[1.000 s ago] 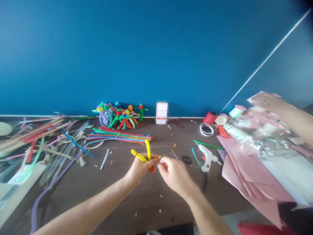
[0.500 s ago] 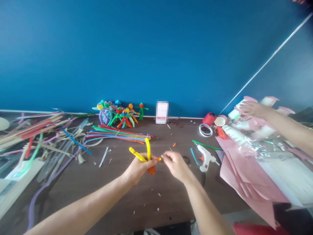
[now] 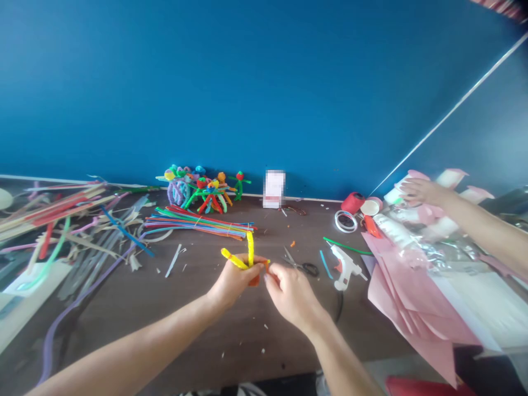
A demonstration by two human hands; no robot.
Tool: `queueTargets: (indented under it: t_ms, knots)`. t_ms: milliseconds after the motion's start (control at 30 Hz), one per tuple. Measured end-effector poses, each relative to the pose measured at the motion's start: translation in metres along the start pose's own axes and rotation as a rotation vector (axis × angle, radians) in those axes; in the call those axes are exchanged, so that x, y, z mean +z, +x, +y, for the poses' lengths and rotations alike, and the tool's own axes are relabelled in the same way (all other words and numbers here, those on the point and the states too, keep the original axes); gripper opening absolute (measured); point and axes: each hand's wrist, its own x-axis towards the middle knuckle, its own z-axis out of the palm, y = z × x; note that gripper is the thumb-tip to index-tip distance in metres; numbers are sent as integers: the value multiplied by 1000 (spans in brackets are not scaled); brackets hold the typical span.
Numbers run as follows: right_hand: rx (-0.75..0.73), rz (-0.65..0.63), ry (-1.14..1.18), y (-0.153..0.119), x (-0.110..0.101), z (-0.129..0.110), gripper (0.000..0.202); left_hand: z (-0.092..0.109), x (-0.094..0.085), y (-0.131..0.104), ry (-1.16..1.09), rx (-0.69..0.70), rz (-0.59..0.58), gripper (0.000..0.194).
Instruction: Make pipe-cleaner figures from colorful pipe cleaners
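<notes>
My left hand (image 3: 235, 279) is closed round a yellow and orange pipe cleaner figure (image 3: 251, 250). Two yellow limbs stick up from the grip, one upright and one tilted left; part of the orange body shows below the fingers. My right hand (image 3: 291, 289) pinches beside it, at a short orange limb with a yellow tip; the fingers partly hide this limb. On the table just beyond my right hand lie scissors (image 3: 303, 264) with black handles.
A bundle of coloured pipe cleaners (image 3: 202, 224) lies ahead, with finished pipe cleaner figures (image 3: 212, 190) behind. Right are a white glue gun (image 3: 347, 268), a red thread spool (image 3: 352, 202) and pink sheets (image 3: 408, 297). Another person's hand (image 3: 421, 191) rests on white rolls. Loose strips (image 3: 78, 220) cover the left.
My right hand has moved in closer to my left hand and lower round the orange limb. The scissors now show more fully behind it. The view has shifted slightly.
</notes>
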Motion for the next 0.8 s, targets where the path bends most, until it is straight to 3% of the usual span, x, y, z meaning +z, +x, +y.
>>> queueTargets:
  t_ms: [300, 467, 633, 800]
  knots:
    - [-28, -23, 135, 5, -21, 5, 22, 4, -6, -3, 225, 7, -124, 18]
    - [37, -51, 380, 17, -19, 19, 25, 3, -8, -5, 81, -27, -213, 17]
    - [51, -105, 529, 22, -2, 28, 31, -1, -8, -4, -125, -102, -180, 21]
    - [52, -62, 368, 17, 6, 21, 31, -4, -4, -3, -194, -98, -16, 24]
